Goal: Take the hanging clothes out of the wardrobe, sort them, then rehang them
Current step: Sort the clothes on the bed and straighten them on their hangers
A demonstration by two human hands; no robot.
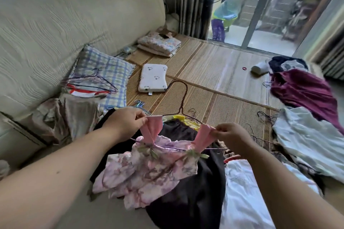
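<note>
A small pink floral dress (149,169) with two pink straps hangs on a thin wire hanger (183,96), held up over a pile of clothes. My left hand (126,121) pinches the left strap at the hanger's shoulder. My right hand (230,135) pinches the right strap at the other shoulder. Under the dress lie a black garment (195,201) and a white garment (242,201). The hanger's hook points up and away from me.
A maroon garment (307,91) and a pale blue one (312,145) lie at the right with loose hangers. Empty wire hangers (93,83) rest on a checked pillow (104,69) at the left. A small white pillow (152,78) and folded bedding (160,43) lie on the woven mat.
</note>
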